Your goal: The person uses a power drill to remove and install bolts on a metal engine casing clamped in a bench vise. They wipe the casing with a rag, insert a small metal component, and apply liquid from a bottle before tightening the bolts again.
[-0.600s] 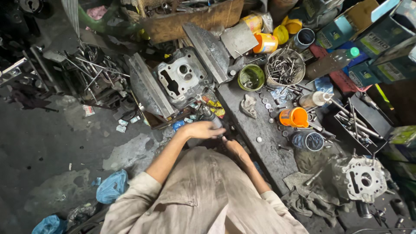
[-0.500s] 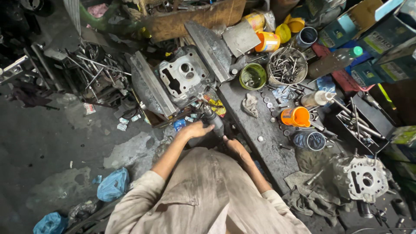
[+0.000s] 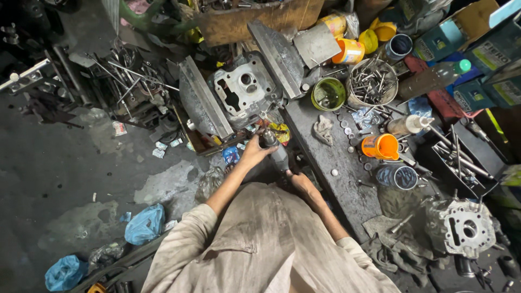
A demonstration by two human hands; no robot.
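A grey metal cylinder head [image 3: 244, 92] sits clamped between two slanted steel plates [image 3: 203, 103]. Just below it I hold a grey cylindrical hand tool [image 3: 275, 153], its tip pointing up at the head's lower edge. My left hand [image 3: 253, 152] wraps around the tool's front part. My right hand [image 3: 299, 182] grips its rear end, close to my body. My beige shirt fills the bottom of the view and hides whatever lies under it.
A dark workbench slab [image 3: 336, 163] runs to the right, carrying a rag [image 3: 324, 129], an orange cup [image 3: 381, 146], a green tin [image 3: 328, 93] and a bowl of bolts [image 3: 372, 82]. Another engine casting [image 3: 460, 227] lies lower right. Blue bags [image 3: 145, 223] litter the floor at left.
Both hands have shifted slightly up toward the cylinder head. The left hand has turned, so the grey tool now shows between the hands.
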